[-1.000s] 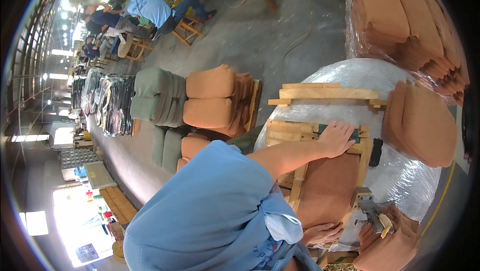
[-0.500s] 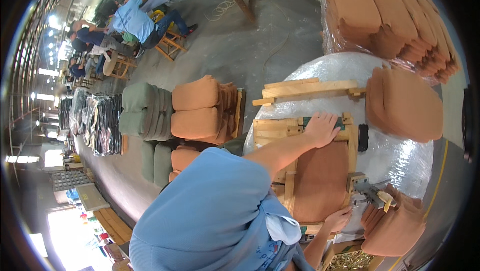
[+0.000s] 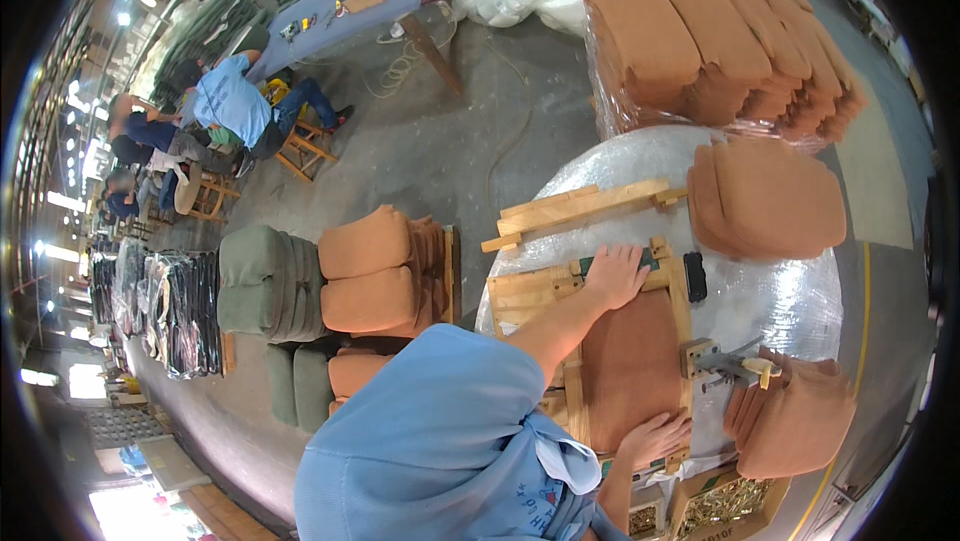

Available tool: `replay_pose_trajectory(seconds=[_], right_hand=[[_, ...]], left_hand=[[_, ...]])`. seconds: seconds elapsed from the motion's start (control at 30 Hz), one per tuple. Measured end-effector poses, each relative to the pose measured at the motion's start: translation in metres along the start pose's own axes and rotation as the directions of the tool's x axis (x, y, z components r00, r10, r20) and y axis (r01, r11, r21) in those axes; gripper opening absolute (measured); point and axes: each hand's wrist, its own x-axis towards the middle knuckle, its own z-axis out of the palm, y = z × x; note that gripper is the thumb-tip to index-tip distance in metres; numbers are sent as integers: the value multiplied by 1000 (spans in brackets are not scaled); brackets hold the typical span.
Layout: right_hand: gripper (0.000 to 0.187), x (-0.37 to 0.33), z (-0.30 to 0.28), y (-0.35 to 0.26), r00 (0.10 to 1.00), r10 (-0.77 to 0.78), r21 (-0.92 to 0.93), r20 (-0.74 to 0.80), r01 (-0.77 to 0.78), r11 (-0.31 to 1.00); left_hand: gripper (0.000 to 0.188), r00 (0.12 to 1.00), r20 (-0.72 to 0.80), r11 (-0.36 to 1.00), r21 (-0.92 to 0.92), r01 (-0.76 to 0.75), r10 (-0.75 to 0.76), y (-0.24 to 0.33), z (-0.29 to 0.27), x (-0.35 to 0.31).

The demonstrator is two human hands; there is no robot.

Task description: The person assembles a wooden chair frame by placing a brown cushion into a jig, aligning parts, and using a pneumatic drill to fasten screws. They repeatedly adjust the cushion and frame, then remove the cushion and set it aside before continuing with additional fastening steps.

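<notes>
On the plastic-wrapped table, a wooden frame lies flat with an orange seat pad set inside it. Her left hand presses open-palmed on the frame's far edge, gripping nothing. At the near edge her right hand rests on the pad, fingers spread, perhaps pinching its edge. A metal tool lies just beside.

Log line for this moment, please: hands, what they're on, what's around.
left hand: flat on far edge of wooden frame | right hand: on near edge of orange fabric panel | worktop: bubble wrap, toggle clamp
</notes>
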Motion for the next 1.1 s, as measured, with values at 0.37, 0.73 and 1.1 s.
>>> replay_pose_trajectory(seconds=[0.37,0.73,1.1], right_hand=[[60,-6,-22,-34,995,44,-106,93,-34,994],[59,72,-19,26,984,35,259,173,-80,963],[71,73,-4,18,981,135,8,137,-137,991]], left_hand=[[51,999,6,999,20,32,-32,0,-1,3],[56,999,-36,994,-105,24,-28,-4,12,-7],[59,994,-107,997,-79,14,-23,-8,32,-5]])
